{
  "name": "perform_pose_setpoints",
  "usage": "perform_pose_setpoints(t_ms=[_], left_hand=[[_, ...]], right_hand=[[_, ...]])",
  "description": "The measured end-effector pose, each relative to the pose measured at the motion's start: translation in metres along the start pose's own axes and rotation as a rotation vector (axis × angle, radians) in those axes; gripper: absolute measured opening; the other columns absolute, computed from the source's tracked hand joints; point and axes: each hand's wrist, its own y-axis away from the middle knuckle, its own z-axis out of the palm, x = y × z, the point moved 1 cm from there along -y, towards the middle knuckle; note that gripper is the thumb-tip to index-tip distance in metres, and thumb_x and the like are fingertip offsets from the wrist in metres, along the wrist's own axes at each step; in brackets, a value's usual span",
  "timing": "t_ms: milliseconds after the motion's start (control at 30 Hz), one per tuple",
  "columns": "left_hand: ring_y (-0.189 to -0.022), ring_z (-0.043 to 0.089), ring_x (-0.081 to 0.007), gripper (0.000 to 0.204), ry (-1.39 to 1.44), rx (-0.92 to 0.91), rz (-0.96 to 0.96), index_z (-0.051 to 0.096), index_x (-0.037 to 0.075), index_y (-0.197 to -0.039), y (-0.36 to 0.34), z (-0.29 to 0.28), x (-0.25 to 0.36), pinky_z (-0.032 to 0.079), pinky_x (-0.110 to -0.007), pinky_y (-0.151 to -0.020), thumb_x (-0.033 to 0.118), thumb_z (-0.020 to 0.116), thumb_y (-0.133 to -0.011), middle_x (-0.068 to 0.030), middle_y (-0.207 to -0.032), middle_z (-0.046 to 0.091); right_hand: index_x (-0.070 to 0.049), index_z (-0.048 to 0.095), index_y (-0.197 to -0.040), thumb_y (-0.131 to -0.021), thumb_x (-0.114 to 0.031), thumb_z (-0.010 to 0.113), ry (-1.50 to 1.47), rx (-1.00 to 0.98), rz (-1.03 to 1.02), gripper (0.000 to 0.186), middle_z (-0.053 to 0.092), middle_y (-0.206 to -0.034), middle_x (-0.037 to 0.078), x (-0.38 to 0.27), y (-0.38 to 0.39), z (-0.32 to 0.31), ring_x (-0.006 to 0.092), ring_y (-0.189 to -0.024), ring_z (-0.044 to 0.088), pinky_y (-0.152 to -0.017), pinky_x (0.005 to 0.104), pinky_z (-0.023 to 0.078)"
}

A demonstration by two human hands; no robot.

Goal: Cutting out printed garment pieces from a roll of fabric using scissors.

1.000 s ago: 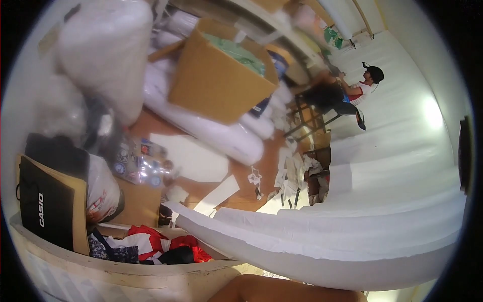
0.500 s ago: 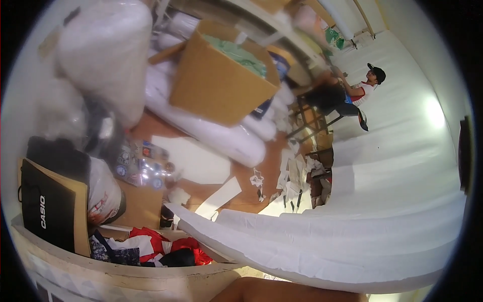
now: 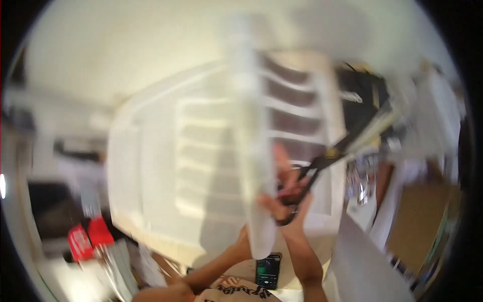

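Blurred by motion, a long white piece [image 3: 251,141] stands across the middle of the view. My left hand [image 3: 243,235] is at its lower part, fingers mostly hidden behind it. My right hand [image 3: 291,189] grips large dark-handled scissors [image 3: 287,216] just right of the white piece, their long blades angled toward the upper right. Behind both is a pale panel [image 3: 156,156] with rows of slots, dark on its right side. A phone [image 3: 267,271] with a lit screen lies below my hands.
At the left are red cloth [image 3: 100,231] and dark items [image 3: 48,194]. At the right are a black bag [image 3: 361,95], clear plastic [image 3: 359,176], a cardboard piece [image 3: 415,221] and a white sheet [image 3: 359,246].
The view has swung from the cluttered floor and seated co-worker to the slotted panel. My arms, the scissors and the upright white piece now show.
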Motion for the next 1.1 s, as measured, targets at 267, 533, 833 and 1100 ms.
perform_pose_setpoints(t_ms=[267, 533, 833, 1100], left_hand=[[-0.142, 0.039, -0.0590, 0.060, -0.303, 0.588, 0.411, 0.052, 0.003, -0.145, 0.003, -0.153, 0.011, 0.038, -0.061, -0.114, 0.010, 0.073, -0.090, -0.0404, -0.157, 0.033], [-0.153, 0.030, -0.0434, 0.077, -0.278, -0.064, 0.333, 0.058, 0.019, -0.147, -0.017, -0.133, 0.064, 0.018, -0.068, -0.121, 0.007, 0.077, -0.073, -0.0200, -0.163, 0.038], [-0.154, 0.026, -0.0405, 0.082, -0.557, -0.303, 0.182, 0.050, 0.023, -0.152, -0.018, -0.034, -0.058, 0.013, -0.070, -0.121, 0.016, 0.079, -0.076, -0.0179, -0.165, 0.032], [-0.152, 0.029, -0.0433, 0.086, -0.547, -0.280, 0.085, 0.043, 0.017, -0.157, -0.059, -0.054, -0.051, 0.016, -0.064, -0.123, 0.018, 0.078, -0.079, -0.0207, -0.164, 0.033]], right_hand=[[-0.010, 0.042, -0.096, -0.075, 0.009, 0.083, -0.158, -0.099, -0.054, 0.050, 0.038, -0.158, 0.035, -0.027, -0.045, 0.171, 0.0315, -0.142, 0.049, -0.112, 0.0431, 0.044], [-0.002, 0.054, -0.106, -0.078, 0.008, 0.084, 0.392, 0.380, -0.162, 0.043, 0.055, -0.148, 0.024, -0.080, -0.010, 0.059, 0.0322, -0.131, 0.059, -0.101, 0.0392, 0.055], [0.003, 0.060, -0.098, -0.078, 0.007, 0.077, 1.187, 0.679, 0.029, 0.027, 0.056, -0.084, 0.003, -0.004, 0.063, -0.103, 0.0121, -0.077, 0.052, -0.070, 0.0285, 0.053], [0.003, 0.067, -0.106, -0.084, -0.017, 0.086, 1.291, 0.716, -0.163, 0.036, 0.067, -0.084, 0.013, -0.008, 0.031, -0.105, 0.0207, -0.070, 0.061, -0.065, 0.0325, 0.051]])
